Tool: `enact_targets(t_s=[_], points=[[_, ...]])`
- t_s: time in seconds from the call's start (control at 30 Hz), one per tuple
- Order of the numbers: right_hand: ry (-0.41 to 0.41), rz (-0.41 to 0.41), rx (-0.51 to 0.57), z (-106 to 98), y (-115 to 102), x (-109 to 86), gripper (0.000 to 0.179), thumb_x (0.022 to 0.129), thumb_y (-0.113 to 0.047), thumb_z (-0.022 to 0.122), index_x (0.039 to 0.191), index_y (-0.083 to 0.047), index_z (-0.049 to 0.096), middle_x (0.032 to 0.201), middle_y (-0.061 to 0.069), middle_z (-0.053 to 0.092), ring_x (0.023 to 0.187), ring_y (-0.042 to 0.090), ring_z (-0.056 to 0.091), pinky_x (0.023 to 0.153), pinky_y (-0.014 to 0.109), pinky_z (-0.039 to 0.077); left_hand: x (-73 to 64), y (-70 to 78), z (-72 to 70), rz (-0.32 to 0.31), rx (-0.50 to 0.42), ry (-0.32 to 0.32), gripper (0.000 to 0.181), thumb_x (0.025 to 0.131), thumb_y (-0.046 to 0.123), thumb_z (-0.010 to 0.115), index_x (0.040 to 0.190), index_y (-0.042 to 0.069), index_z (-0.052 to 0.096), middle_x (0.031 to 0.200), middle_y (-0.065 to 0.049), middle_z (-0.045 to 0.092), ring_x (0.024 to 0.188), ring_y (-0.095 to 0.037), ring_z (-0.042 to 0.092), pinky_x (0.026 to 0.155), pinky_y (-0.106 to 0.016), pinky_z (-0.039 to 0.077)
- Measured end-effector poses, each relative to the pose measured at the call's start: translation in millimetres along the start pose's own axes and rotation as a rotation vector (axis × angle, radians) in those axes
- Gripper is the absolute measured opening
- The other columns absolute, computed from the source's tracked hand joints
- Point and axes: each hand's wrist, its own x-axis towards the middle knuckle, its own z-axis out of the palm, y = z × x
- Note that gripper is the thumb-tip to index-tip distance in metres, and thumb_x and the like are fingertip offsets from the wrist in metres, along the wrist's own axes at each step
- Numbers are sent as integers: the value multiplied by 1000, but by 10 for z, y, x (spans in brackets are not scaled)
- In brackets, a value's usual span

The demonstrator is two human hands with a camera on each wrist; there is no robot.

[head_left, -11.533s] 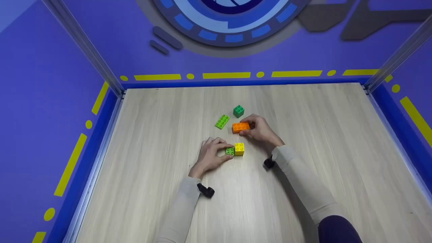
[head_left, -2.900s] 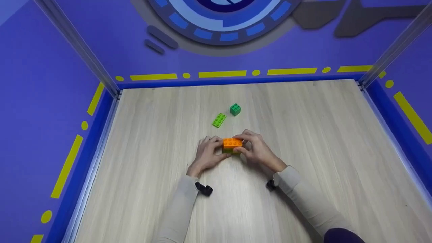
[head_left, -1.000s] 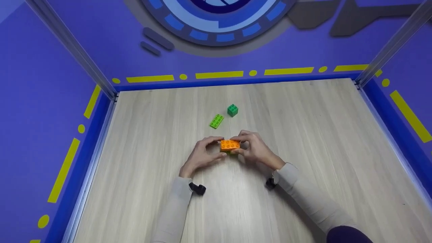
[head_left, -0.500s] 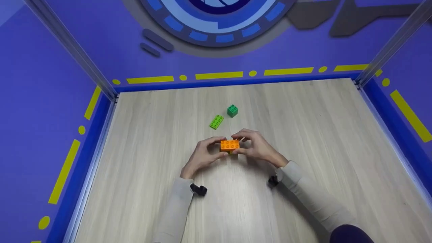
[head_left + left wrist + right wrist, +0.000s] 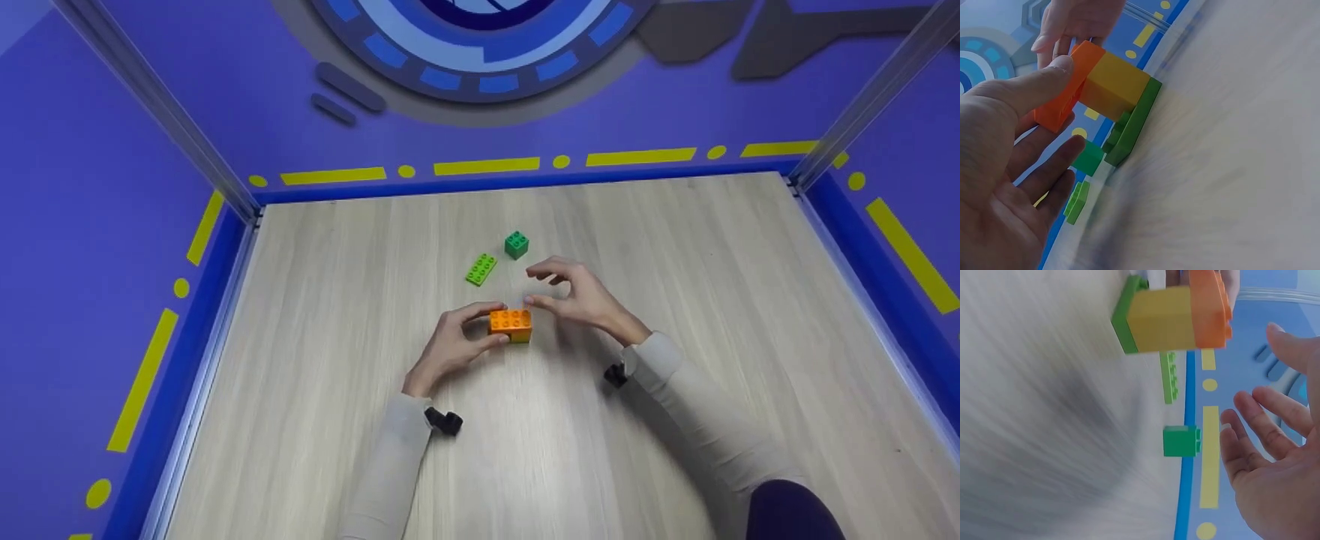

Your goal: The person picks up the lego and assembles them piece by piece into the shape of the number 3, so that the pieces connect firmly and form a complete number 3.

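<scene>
A small stack of toy building bricks stands in the middle of the table. An orange brick (image 5: 511, 319) forms its top, above a yellow brick (image 5: 1114, 84), with a green plate (image 5: 1135, 124) at the bottom. In the left wrist view the yellow brick covers only part of that plate, and the orange one overhangs the rest. My left hand (image 5: 448, 349) pinches the orange brick between thumb and finger at its left end. My right hand (image 5: 583, 297), holding nothing, hovers just right of and behind the stack, its fingers spread from the thumb.
Behind the stack lie a light green plate (image 5: 481, 270) with studs up and a dark green square brick (image 5: 517, 245). Blue-purple walls with yellow marks (image 5: 487, 166) enclose the wooden table (image 5: 337, 300) at the back and sides.
The orange brick, earlier carried by my right hand, now sits on the yellow one. My right hand has let go of it and moved back and right; my left hand stays at the stack.
</scene>
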Motion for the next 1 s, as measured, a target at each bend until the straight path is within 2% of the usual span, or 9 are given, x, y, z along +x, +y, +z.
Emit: enact_targets(t_s=[0.27,0.53,0.67,1.0], points=[[34,45,-14,-55,26,195,44,97,-31,81,134,-7,73,131,16,70,123,40,64,105,60,52,14,-22,30,-4,-19,3,53,93,30,84,143,20,69,142,3,71,133,-17,64,117,-41,47],[84,77,-13,-22,97,355,45,98,-27,80,135,-3,71,133,18,69,125,46,61,106,57,51,21,-4,47,-35,-59,8,47,95,22,83,141,19,71,140,1,72,131,-18,67,113,-39,51],[99,81,-32,-6,137,435,50,96,-26,82,138,-2,68,135,21,67,126,45,60,107,56,51,24,13,45,-46,-54,8,47,95,24,83,140,21,71,139,2,72,130,-18,67,113,-40,51],[147,110,-58,60,212,612,59,94,-26,85,142,-1,64,139,19,65,129,41,59,108,54,50,22,4,60,-6,-29,7,54,95,23,82,146,13,66,147,0,68,137,-21,62,119,-42,45]])
